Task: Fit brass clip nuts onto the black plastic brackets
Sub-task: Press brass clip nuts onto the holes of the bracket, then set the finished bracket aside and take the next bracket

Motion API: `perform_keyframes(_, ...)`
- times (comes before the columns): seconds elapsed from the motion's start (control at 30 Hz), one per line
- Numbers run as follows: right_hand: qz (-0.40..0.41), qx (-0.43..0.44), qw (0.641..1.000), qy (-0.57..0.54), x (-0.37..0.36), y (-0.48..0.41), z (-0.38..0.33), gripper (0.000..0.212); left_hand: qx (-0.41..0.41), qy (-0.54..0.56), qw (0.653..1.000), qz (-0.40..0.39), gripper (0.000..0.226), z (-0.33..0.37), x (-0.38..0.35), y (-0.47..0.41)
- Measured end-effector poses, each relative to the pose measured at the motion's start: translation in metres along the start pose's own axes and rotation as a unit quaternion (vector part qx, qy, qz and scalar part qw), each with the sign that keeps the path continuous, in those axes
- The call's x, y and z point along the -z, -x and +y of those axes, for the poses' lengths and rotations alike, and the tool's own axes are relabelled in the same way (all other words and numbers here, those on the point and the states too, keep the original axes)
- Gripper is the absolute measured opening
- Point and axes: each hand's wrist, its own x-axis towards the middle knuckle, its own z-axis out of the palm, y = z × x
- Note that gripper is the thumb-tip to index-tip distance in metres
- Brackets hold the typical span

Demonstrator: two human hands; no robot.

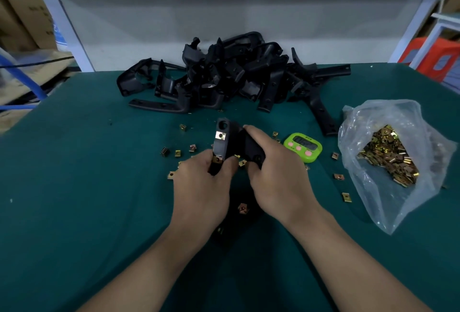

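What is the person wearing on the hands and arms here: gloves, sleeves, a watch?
Nothing that shows. The left hand and right hand are bare, with no gloves, and no rings or tape on the visible fingers. The left forearm and right forearm are bare down to the frame's bottom edge, so no sleeves appear, and neither wrist carries a watch or band.

Digits on timer [303,147] unreadable; lower end of bracket [227,148] hidden by left hand [202,187]; stool [420,46] cut by right edge; boxes [22,19] by left.

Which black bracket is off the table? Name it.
The bracket gripped by the left hand and right hand; the others lie piled on the table.
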Motion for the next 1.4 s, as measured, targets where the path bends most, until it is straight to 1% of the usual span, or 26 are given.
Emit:
perform_keyframes(0.1, -0.006, 0.005, 1.0, 0.011, -0.002, 0.001, -0.004, 0.068, -0.026, -0.005, 0.999, 0.019, 0.034, 0.002, 0.001, 0.002)
perform_keyframes(0.17, -0.021, 0.006, 1.0, -0.004, 0.0, 0.004, -0.009, 0.069, -0.049, 0.001, 0.998, 0.032, 0.034, 0.006, 0.004, 0.004)
perform_keyframes(0.23, -0.018, 0.009, 1.0, -0.014, 0.007, 0.009, -0.013, 0.069, -0.072, -0.001, 0.997, 0.035, 0.032, 0.015, 0.006, 0.007)
perform_keyframes(0.33, 0.002, 0.022, 0.999, -0.039, 0.031, 0.02, -0.015, 0.066, -0.111, -0.005, 0.993, 0.031, 0.026, 0.034, 0.008, 0.016)
perform_keyframes(0.43, 0.007, 0.009, 1.0, -0.021, 0.064, 0.033, -0.019, 0.062, -0.139, 0.004, 0.99, 0.02, 0.028, 0.062, 0.001, 0.03)
perform_keyframes(0.53, 0.04, -0.019, 0.999, 0.02, 0.096, 0.049, -0.025, 0.055, -0.124, 0.008, 0.992, -0.001, 0.012, 0.09, -0.012, 0.043)
perform_keyframes(0.57, 0.045, -0.032, 0.998, 0.032, 0.106, 0.055, -0.026, 0.056, -0.116, 0.004, 0.993, -0.012, 0.007, 0.1, -0.017, 0.047)
perform_keyframes(0.6, 0.038, -0.044, 0.997, 0.042, 0.117, 0.062, -0.025, 0.059, -0.108, -0.002, 0.994, -0.024, 0.008, 0.111, -0.021, 0.049)
perform_keyframes(0.67, 0.001, -0.066, 0.996, 0.054, 0.143, 0.083, -0.019, 0.063, -0.101, -0.006, 0.993, -0.058, 0.022, 0.132, -0.03, 0.057)
perform_keyframes(0.73, -0.012, -0.095, 0.995, 0.041, 0.173, 0.114, -0.009, 0.069, -0.127, 0.002, 0.985, -0.113, 0.032, 0.151, -0.045, 0.07)
perform_keyframes(0.83, 0.032, -0.138, 0.989, -0.043, 0.213, 0.178, 0.016, 0.078, -0.162, 0.062, 0.959, -0.223, 0.027, 0.177, -0.076, 0.103)
perform_keyframes(0.9, 0.081, -0.18, 0.977, -0.08, 0.233, 0.226, 0.032, 0.07, -0.152, 0.094, 0.942, -0.285, 0.017, 0.192, -0.102, 0.13)
perform_keyframes(0.97, 0.138, -0.223, 0.96, -0.099, 0.251, 0.274, 0.045, 0.06, -0.142, 0.11, 0.92, -0.349, 0.009, 0.208, -0.132, 0.164)
perform_keyframes(1.0, 0.168, -0.246, 0.948, -0.109, 0.259, 0.295, 0.048, 0.056, -0.147, 0.103, 0.908, -0.377, 0.01, 0.216, -0.147, 0.182)
perform_keyframes(1.07, 0.236, -0.298, 0.916, -0.132, 0.274, 0.337, 0.056, 0.048, -0.168, 0.067, 0.883, -0.433, 0.021, 0.231, -0.181, 0.226)
perform_keyframes(1.13, 0.285, -0.354, 0.875, -0.167, 0.289, 0.377, 0.067, 0.039, -0.141, 0.044, 0.854, -0.499, 0.029, 0.244, -0.214, 0.276)
perform_keyframes(1.17, 0.301, -0.383, 0.857, -0.169, 0.296, 0.397, 0.074, 0.035, -0.099, 0.047, 0.835, -0.539, 0.029, 0.248, -0.229, 0.3)
perform_keyframes(1.23, 0.319, -0.441, 0.827, -0.141, 0.306, 0.436, 0.089, 0.028, 0.04, 0.075, 0.78, -0.619, 0.013, 0.253, -0.257, 0.342)
perform_keyframes(1.27, 0.328, -0.466, 0.811, -0.131, 0.309, 0.452, 0.097, 0.025, 0.124, 0.093, 0.741, -0.654, 0.008, 0.255, -0.266, 0.358)
perform_keyframes(1.33, 0.362, -0.509, 0.769, -0.137, 0.318, 0.476, 0.115, 0.02, 0.261, 0.133, 0.653, -0.698, 0.019, 0.258, -0.283, 0.38)
perform_keyframes(1.37, 0.389, -0.521, 0.746, -0.146, 0.326, 0.484, 0.125, 0.017, 0.295, 0.152, 0.623, -0.708, 0.02, 0.258, -0.291, 0.386)
perform_keyframes(1.4, 0.426, -0.524, 0.719, -0.164, 0.337, 0.488, 0.137, 0.014, 0.308, 0.16, 0.605, -0.716, 0.02, 0.257, -0.299, 0.39)
